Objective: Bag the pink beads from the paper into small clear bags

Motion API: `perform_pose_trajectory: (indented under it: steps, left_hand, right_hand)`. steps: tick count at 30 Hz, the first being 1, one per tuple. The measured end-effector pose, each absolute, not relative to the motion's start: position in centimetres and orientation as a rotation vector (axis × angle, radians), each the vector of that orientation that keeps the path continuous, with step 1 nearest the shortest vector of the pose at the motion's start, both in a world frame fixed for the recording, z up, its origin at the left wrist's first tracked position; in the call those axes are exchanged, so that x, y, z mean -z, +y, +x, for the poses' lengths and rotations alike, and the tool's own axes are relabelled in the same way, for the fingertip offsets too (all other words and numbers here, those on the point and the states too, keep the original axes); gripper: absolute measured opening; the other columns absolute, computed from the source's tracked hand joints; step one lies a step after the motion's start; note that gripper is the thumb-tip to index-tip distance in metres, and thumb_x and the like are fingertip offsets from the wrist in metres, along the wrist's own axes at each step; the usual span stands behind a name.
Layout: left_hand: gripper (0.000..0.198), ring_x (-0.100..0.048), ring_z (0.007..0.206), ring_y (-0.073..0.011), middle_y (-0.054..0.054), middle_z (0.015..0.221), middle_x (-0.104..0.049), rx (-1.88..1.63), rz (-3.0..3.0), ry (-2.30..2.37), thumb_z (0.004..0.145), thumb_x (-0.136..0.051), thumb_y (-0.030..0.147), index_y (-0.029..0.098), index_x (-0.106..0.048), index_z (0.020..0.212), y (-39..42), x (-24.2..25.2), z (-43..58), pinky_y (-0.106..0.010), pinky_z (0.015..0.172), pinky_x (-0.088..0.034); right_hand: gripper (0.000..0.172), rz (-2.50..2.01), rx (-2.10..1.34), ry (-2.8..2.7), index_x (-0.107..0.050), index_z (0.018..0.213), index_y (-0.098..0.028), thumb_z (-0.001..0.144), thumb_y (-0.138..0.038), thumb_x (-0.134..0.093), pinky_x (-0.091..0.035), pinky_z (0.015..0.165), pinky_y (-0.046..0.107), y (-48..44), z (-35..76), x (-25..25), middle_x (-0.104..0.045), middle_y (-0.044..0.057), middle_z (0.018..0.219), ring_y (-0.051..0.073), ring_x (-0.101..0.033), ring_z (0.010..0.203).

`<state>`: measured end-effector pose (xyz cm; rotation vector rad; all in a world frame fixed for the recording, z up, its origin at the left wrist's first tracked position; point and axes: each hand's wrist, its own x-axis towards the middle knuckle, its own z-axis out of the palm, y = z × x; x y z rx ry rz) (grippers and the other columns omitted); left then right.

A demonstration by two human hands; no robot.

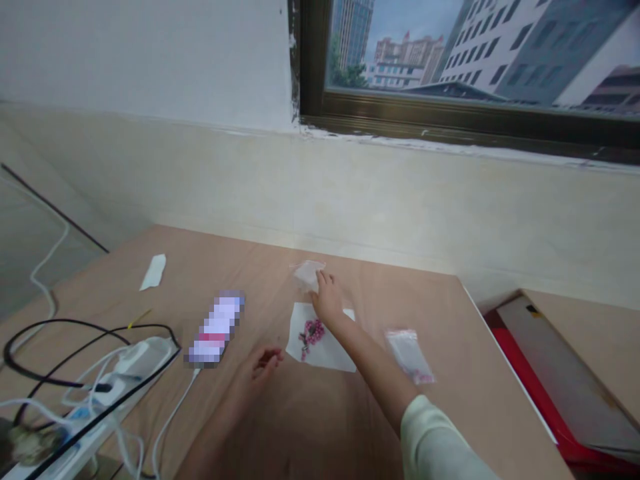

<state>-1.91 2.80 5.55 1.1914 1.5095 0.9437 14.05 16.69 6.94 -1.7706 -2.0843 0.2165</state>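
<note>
Light tan wooden tabletop (465, 400) meets a cream-painted wall (350, 193), with a dark-framed picture of city towers (480, 53) hanging above. The person's right hand (327, 300) reaches forward from a pale green sleeve (435, 443), its fingers straight and close together. Their tips rest on a small crumpled clear plastic bag (307, 275) near the middle of the table; whether they pinch it, I cannot tell. The palm hovers over a white paper sheet (320, 347), where a small heap of pink beads (311, 335) lies with some dark bits. The left hand (257, 373) sits just short of the sheet's near-left corner, fingers loosely curled and a little apart, holding nothing visible.

Right of the sheet lies a flat clear zip bag with a pink strip (409, 357), well clear of both hands. Further left are a narrow white paper strip (153, 272) and a pixelated oblong object (215, 328). A white power strip (100, 400) sits at the table's left edge, tangled in black and white cables (60, 353).
</note>
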Motion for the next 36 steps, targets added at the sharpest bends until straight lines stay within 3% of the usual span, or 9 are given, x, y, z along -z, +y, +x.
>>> perform_pose_trajectory:
  steps: [3, 8, 12, 16, 22, 25, 29, 32, 36]
  left_hand:
    - [0.022, -0.059, 0.07, -0.0182, -0.004, 0.074, -0.064, -0.957, 1.252, 1.478, 0.066, -0.051, 0.035, 0.017, -0.06, 0.077, 3.5, -5.3, -2.2, -0.029, 0.067, -0.045]
    - [0.022, -0.059, 0.068, -0.0167, -0.004, 0.075, -0.064, -0.916, 1.285, 1.501, 0.069, -0.047, 0.033, 0.018, -0.059, 0.079, 3.9, -4.8, -2.8, -0.028, 0.066, -0.045]
    - [0.024, -0.058, 0.071, -0.0172, -0.004, 0.077, -0.064, -0.881, 1.274, 1.537, 0.068, -0.047, 0.035, 0.017, -0.058, 0.08, 4.0, -5.4, -2.8, -0.028, 0.067, -0.044]
    - [0.021, -0.058, 0.073, -0.0183, -0.004, 0.076, -0.064, -0.869, 1.265, 1.483, 0.068, -0.049, 0.034, 0.017, -0.059, 0.078, 3.8, -6.2, -2.5, -0.029, 0.069, -0.044]
    - [0.02, -0.058, 0.073, -0.0198, -0.004, 0.071, -0.064, -0.916, 1.201, 1.517, 0.064, -0.053, 0.035, 0.017, -0.06, 0.07, 3.1, -7.1, -2.3, -0.03, 0.068, -0.045]
    - [0.026, -0.057, 0.078, -0.0216, -0.005, 0.083, -0.063, -0.934, 1.108, 1.51, 0.064, -0.054, 0.038, 0.017, -0.059, 0.079, 2.7, -7.7, -1.9, -0.032, 0.068, -0.046]
    - [0.035, -0.056, 0.087, -0.0201, -0.005, 0.098, -0.06, -1.03, 1.032, 1.399, 0.069, -0.05, 0.041, 0.019, -0.053, 0.096, 2.3, -8.3, -0.6, -0.03, 0.073, -0.044]
    - [0.028, -0.057, 0.073, -0.0157, -0.001, 0.077, -0.061, -0.985, 1.123, 1.282, 0.07, -0.049, 0.04, 0.017, -0.056, 0.084, 2.0, -8.6, 0.4, -0.027, 0.068, -0.044]
    - [0.023, -0.053, 0.06, -0.0121, 0.002, 0.059, -0.057, -0.948, 1.177, 1.241, 0.065, -0.057, 0.037, 0.014, -0.056, 0.065, 1.4, -8.7, 0.9, -0.025, 0.061, -0.043]
  right_hand:
    - [0.044, -1.857, -0.205, -2.201, -0.039, 0.117, -0.014, 0.074, -0.016, -0.044, -0.025, 0.086, 0.036, 20.1, 12.1, -6.4, -0.046, 0.01, 0.118, 0.024, -0.034, 0.109]
    - [0.022, -1.911, -0.221, -2.241, -0.057, 0.093, -0.015, 0.075, -0.018, -0.044, -0.028, 0.08, 0.038, 22.0, 12.1, -5.0, -0.059, 0.013, 0.095, 0.025, -0.044, 0.097]
    - [0.026, -1.883, -0.216, -2.242, -0.056, 0.095, -0.015, 0.073, -0.027, -0.049, -0.029, 0.078, 0.036, 21.5, 12.6, -4.4, -0.055, 0.014, 0.102, 0.025, -0.044, 0.097]
    - [0.017, -1.838, -0.237, -2.242, -0.06, 0.082, -0.016, 0.076, -0.02, -0.045, -0.029, 0.077, 0.033, 20.8, 12.8, -4.4, -0.061, 0.012, 0.087, 0.021, -0.05, 0.088]
    - [0.027, -1.852, -0.217, -2.059, -0.059, 0.084, -0.015, 0.081, -0.018, -0.032, -0.031, 0.073, 0.031, 19.7, 14.7, -6.8, -0.061, 0.012, 0.081, 0.02, -0.052, 0.083]
    - [0.029, -1.694, -0.41, -1.705, -0.055, 0.085, -0.014, 0.083, -0.024, -0.028, -0.034, 0.071, 0.028, 16.9, 16.2, -8.8, -0.06, 0.01, 0.084, 0.018, -0.052, 0.081]
    - [0.028, -1.288, -1.006, -1.469, -0.052, 0.072, -0.016, 0.08, -0.035, -0.033, -0.038, 0.063, 0.024, 10.1, 17.4, -10.0, -0.058, 0.004, 0.07, 0.014, -0.053, 0.069]
    - [0.028, -1.222, -1.259, -1.403, -0.05, 0.065, -0.016, 0.077, -0.038, -0.037, -0.038, 0.059, 0.024, 5.5, 17.9, -9.1, -0.055, 0.002, 0.064, 0.013, -0.05, 0.063]
    - [0.025, -1.367, -1.228, -1.369, -0.049, 0.07, -0.016, 0.074, -0.04, -0.041, -0.038, 0.058, 0.025, 2.6, 18.7, -7.1, -0.053, 0.002, 0.068, 0.014, -0.049, 0.065]
